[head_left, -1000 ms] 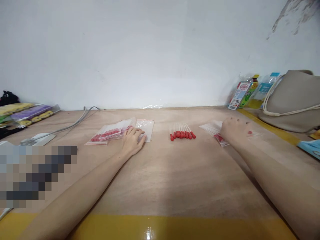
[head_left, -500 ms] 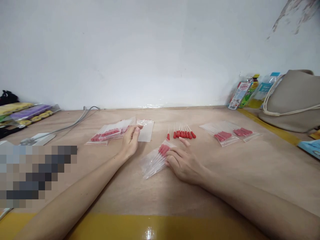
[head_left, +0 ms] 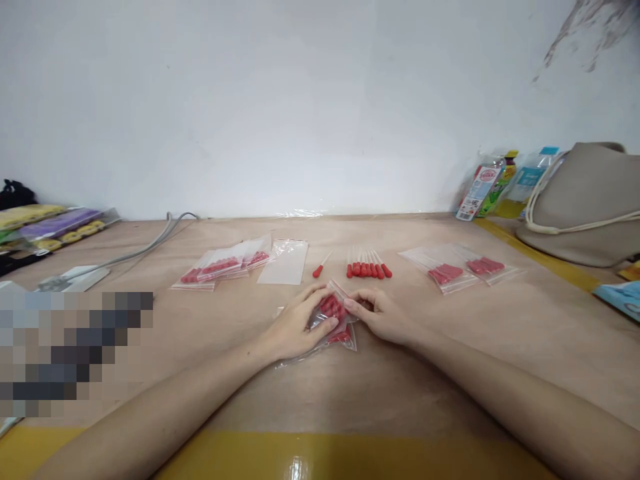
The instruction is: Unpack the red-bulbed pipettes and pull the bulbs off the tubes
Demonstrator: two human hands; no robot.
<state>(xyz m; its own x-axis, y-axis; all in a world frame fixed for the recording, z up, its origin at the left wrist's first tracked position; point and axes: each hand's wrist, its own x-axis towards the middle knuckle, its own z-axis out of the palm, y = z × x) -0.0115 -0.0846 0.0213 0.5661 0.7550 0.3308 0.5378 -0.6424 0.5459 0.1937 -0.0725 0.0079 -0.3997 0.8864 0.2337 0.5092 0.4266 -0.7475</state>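
Observation:
My left hand (head_left: 303, 327) is closed over a clear zip bag (head_left: 345, 288) of droppers with red bulbs (head_left: 331, 307), its thumb pressing on the plastic. At the bag's right edge my right hand (head_left: 380, 313) pinches the plastic near the zip end. More red bulbs (head_left: 341, 337) show through plastic just below; I cannot tell if they lie in a second bag. Just beyond my hands lies a single dropper (head_left: 318, 271). To its right, a row of several loose droppers (head_left: 369, 269) has the bulbs toward me.
Left of centre lie a flat bag (head_left: 285, 262) without bulbs and overlapping filled bags (head_left: 220, 265). Two filled bags (head_left: 445, 273) lie to the right. Farther right stand a carton (head_left: 479, 193), bottles (head_left: 530, 180) and a beige bag (head_left: 580, 200). A grey cable (head_left: 145, 250) runs at left.
My left hand has come from the flat bags at left to the bag in front of me. Its bulbs have tilted. The single dropper now lies farther left and slanted.

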